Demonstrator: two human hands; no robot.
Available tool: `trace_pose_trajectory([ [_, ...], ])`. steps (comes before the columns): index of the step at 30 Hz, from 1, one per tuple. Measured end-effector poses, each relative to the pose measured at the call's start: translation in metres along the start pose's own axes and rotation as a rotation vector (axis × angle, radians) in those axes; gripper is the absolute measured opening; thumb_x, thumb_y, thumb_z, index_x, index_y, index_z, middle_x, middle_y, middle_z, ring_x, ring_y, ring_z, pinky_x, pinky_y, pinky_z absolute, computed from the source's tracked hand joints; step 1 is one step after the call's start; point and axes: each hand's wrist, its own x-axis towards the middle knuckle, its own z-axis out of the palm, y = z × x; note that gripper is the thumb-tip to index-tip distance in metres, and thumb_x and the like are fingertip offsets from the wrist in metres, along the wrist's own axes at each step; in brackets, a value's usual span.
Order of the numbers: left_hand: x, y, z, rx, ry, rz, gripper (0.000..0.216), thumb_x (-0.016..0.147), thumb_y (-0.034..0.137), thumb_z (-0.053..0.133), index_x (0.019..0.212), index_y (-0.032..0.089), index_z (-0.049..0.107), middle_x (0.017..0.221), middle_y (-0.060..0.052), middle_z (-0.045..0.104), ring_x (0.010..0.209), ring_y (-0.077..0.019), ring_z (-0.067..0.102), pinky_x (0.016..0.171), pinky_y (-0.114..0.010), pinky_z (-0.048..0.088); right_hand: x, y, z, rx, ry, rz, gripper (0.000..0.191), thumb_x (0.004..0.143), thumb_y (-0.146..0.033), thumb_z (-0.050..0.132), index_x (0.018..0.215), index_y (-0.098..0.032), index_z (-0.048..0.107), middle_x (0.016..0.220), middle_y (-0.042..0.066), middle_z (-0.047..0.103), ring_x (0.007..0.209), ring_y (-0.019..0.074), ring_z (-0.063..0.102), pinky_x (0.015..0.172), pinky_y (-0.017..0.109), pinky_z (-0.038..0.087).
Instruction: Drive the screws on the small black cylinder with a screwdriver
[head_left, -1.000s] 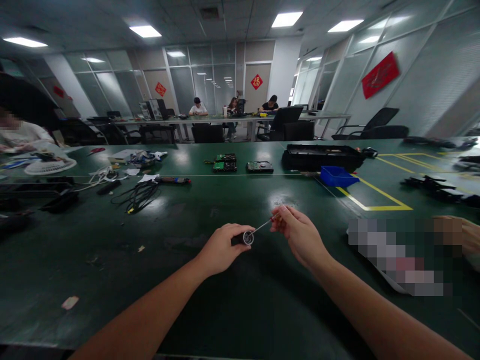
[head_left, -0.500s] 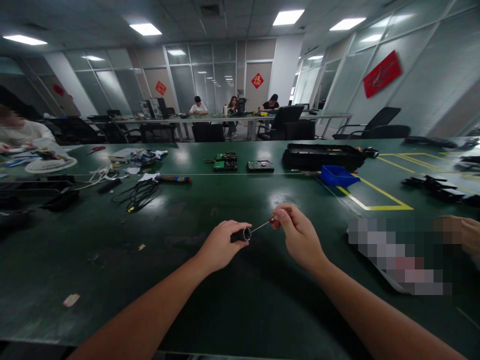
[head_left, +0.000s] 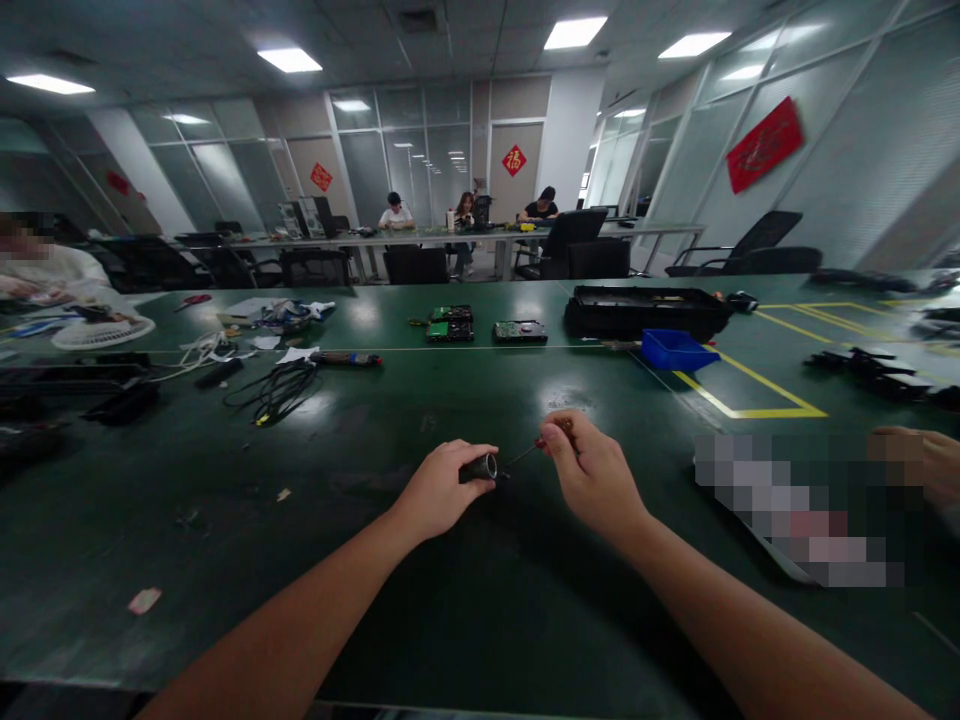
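My left hand (head_left: 433, 492) is closed round a short black cylinder (head_left: 475, 468), its round open end with a pale rim turned to the right. In my right hand (head_left: 592, 470) is a screwdriver (head_left: 532, 447), gripped by its reddish-brown handle, the thin shaft slanting down to the left. The shaft's tip is close to the cylinder's open end. A small dark piece (head_left: 504, 476) shows just beside the rim; whether it touches the tip I cannot tell. Both hands are above the green table (head_left: 480, 620).
Opened hard drives (head_left: 450, 324), a long black housing (head_left: 649, 313) and a blue bin (head_left: 677, 350) lie beyond my hands. Black cables (head_left: 281, 388) and a dark handheld tool (head_left: 346, 358) are at left. Another person's hand (head_left: 930, 465) is at right beside a blurred-out object.
The screwdriver tip has come back from inside the cylinder's mouth. A small dark piece now shows by the rim. My right hand has turned slightly; my left hand has barely moved.
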Motion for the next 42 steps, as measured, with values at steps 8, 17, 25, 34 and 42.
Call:
trace_pose_trajectory([
  [8, 0.003, -0.009, 0.001, -0.341, 0.113, -0.101, 0.037, 0.088, 0.025, 0.056, 0.125, 0.022, 0.054, 0.117, -0.007, 0.065, 0.107, -0.021, 0.06, 0.095, -0.035, 0.047, 0.0, 0.0, 0.0, 0.023, 0.008, 0.038, 0.022, 0.1, -0.037, 0.044, 0.092, -0.023, 0.058, 0.08, 0.004, 0.07, 0.075, 0.0212, 0.067, 0.067, 0.033, 0.047],
  [17, -0.005, 0.012, -0.001, -0.01, 0.004, -0.026, 0.019, 0.087, 0.039, 0.063, 0.092, 0.021, 0.064, 0.087, 0.0, 0.065, 0.079, -0.0173, 0.059, 0.07, -0.029, 0.043, 0.002, -0.003, -0.002, 0.018, -0.007, 0.051, 0.022, 0.1, -0.037, 0.044, 0.091, -0.022, 0.058, 0.08, 0.004, 0.069, 0.074, 0.0218, 0.067, 0.067, 0.034, 0.046],
  [25, -0.008, 0.014, 0.015, 0.419, -0.086, 0.019, 0.023, 0.091, 0.036, 0.057, 0.109, 0.028, 0.07, 0.098, -0.003, 0.069, 0.086, -0.0229, 0.064, 0.067, -0.032, 0.045, 0.002, -0.001, -0.002, 0.009, -0.014, 0.069, 0.024, 0.1, -0.039, 0.044, 0.093, -0.022, 0.059, 0.081, 0.004, 0.07, 0.075, 0.0217, 0.067, 0.067, 0.033, 0.046],
  [34, -0.002, 0.018, 0.028, 0.494, -0.138, 0.068, 0.029, 0.092, 0.035, 0.055, 0.119, 0.03, 0.066, 0.122, 0.0, 0.066, 0.099, -0.022, 0.067, 0.078, -0.033, 0.053, 0.002, 0.0, 0.001, 0.01, -0.021, 0.068, 0.022, 0.1, -0.036, 0.044, 0.093, -0.021, 0.058, 0.08, 0.003, 0.069, 0.074, 0.0207, 0.067, 0.066, 0.032, 0.046],
  [42, 0.002, 0.012, 0.015, 0.201, -0.096, 0.065, 0.023, 0.089, 0.035, 0.061, 0.107, 0.027, 0.072, 0.11, -0.001, 0.07, 0.1, -0.0211, 0.065, 0.083, -0.032, 0.049, 0.002, 0.002, 0.0, 0.011, -0.032, 0.054, 0.022, 0.1, -0.036, 0.044, 0.095, -0.021, 0.059, 0.081, 0.004, 0.07, 0.075, 0.0207, 0.067, 0.066, 0.032, 0.046],
])
